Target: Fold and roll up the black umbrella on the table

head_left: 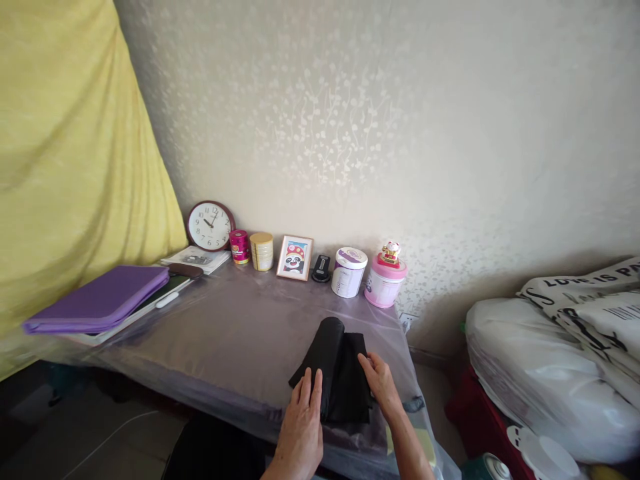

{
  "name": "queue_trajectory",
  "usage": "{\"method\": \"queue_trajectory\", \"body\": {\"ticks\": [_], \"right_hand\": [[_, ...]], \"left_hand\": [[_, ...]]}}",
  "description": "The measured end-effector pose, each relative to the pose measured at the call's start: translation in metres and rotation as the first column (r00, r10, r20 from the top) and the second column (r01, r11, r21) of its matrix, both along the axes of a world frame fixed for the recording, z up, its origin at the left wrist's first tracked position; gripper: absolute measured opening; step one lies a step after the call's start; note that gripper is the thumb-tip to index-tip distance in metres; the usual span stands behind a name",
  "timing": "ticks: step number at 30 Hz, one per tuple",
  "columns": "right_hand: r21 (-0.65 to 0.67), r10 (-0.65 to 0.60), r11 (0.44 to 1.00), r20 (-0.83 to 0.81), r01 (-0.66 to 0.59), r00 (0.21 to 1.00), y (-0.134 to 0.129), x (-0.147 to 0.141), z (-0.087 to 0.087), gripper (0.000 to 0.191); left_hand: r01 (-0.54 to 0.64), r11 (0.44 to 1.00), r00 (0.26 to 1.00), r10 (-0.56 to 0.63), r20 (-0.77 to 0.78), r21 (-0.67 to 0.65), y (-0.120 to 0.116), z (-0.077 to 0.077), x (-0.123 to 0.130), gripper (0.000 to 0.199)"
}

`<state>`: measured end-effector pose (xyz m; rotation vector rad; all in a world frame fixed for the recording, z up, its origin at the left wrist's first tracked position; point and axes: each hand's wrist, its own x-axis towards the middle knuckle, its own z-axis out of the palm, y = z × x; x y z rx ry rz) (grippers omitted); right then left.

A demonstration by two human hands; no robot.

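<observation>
A roll of black bags [327,360], thin and slightly glossy like plastic bin liners, lies near the front right of the table. A loose flap [353,380] spreads out from its right side. My left hand [303,420] rests on the roll's near left part, fingers stretched out flat. At the flap's right edge, my right hand [379,381] pinches the black material between thumb and fingers. The underside of the roll is hidden.
Along the wall stand a clock [211,225], a pink tin [239,247], a yellow-lidded canister [262,252], a panda picture frame [295,257], a black device [321,268] and two tubs [349,273]. A purple folder [100,299] lies left; wrapped bedding [540,360] is beyond the table's right edge.
</observation>
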<state>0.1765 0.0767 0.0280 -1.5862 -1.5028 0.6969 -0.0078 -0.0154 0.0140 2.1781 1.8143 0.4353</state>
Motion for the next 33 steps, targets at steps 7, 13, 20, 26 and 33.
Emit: {"method": "queue_trajectory", "body": {"ticks": [7, 13, 20, 26, 33], "right_hand": [[-0.003, 0.08, 0.997, -0.212, -0.082, 0.974, 0.013, -0.036, 0.02, 0.05], [0.01, 0.071, 0.997, -0.184, -0.071, 0.98, 0.027, -0.068, 0.017, 0.045], [-0.047, 0.102, 0.994, -0.007, -0.102, 0.995, 0.036, -0.087, 0.008, 0.035], [-0.108, 0.168, 0.983, 0.204, -0.148, 0.965, 0.031, -0.096, 0.019, 0.028], [-0.122, 0.337, 0.94, 0.202, -0.318, 0.92, 0.02, -0.098, 0.031, 0.02]], "left_hand": [[-0.033, 0.999, 0.999, 0.034, 0.006, -0.007, -0.001, 0.0, 0.004, 0.082], [0.001, 1.0, 1.0, -0.001, 0.015, 0.005, 0.002, -0.01, 0.003, 0.077], [-0.01, 0.998, 0.999, 0.006, 0.051, 0.066, 0.004, -0.027, 0.0, 0.053], [-0.037, 0.997, 0.999, 0.037, -0.002, 0.064, 0.003, -0.027, -0.005, 0.057], [-0.04, 0.982, 0.997, 0.028, 0.069, 0.183, -0.007, 0.0, -0.021, 0.04]]}}
